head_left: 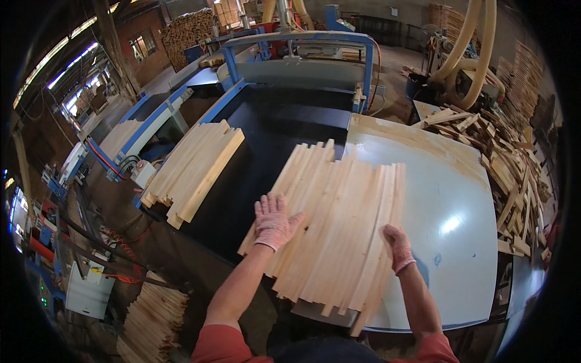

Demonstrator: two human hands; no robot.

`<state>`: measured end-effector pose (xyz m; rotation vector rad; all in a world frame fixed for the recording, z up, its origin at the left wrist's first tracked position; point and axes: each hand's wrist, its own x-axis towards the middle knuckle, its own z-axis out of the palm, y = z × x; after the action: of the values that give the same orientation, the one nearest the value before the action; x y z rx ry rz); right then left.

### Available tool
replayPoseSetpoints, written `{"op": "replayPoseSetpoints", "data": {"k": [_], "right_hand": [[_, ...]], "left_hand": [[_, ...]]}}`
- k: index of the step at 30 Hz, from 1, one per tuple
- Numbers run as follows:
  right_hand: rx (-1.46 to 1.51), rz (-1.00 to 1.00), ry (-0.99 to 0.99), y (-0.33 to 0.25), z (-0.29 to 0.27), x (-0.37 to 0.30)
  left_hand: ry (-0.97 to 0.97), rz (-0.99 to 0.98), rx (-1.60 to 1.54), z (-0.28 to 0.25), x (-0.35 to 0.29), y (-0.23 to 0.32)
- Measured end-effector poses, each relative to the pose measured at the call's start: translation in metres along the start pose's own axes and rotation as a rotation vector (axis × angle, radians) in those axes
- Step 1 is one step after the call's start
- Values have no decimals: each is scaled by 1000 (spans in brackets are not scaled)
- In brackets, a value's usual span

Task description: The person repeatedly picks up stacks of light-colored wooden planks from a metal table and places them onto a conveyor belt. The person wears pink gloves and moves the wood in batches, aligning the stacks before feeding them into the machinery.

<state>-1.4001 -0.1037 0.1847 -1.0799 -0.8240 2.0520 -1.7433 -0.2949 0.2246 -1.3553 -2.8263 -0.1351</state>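
At 6 o'clock, red sleeves, forearms reaching up into view. Left hand [273, 221], gloved, fingers spread, pressed flat on the slats [336, 225] near their left edge. Right hand [396, 244], gloved, laid along the right edge of the same slats, fingers together; how tightly gripping, cannot tell. Slats fanned at centre, half on the pale table [460, 242], half over the black belt [260, 151]. At 7 o'clock, low on the floor, a slat stack [151, 320]. At 10 o'clock, a second bundle [193, 169] lying across the belt's left rail. At 3 o'clock, a scrap heap [508, 163] beside the table. At 12 o'clock, a blue frame [296, 45] spanning the belt, tan hoses [469, 42] to its right.
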Motion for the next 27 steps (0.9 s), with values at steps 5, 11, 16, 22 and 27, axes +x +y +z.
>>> {"op": "replayPoseSetpoints", "data": {"k": [5,11,16,22,27], "right_hand": [[-43,-4,-52,36,141,17],[-103,10,-58,102,274,46],[-270,-36,-22,103,283,57],[-1578,-19,68,64,304,27],[-1224,-256,-6,110,257,-12]], "left_hand": [[25,-49,63,-5,48,-123],[12,-121,68,-21,96,-258],[-59,-120,93,-37,111,-260],[-91,-129,96,-43,110,-267],[119,37,54,-18,123,-289]]}}
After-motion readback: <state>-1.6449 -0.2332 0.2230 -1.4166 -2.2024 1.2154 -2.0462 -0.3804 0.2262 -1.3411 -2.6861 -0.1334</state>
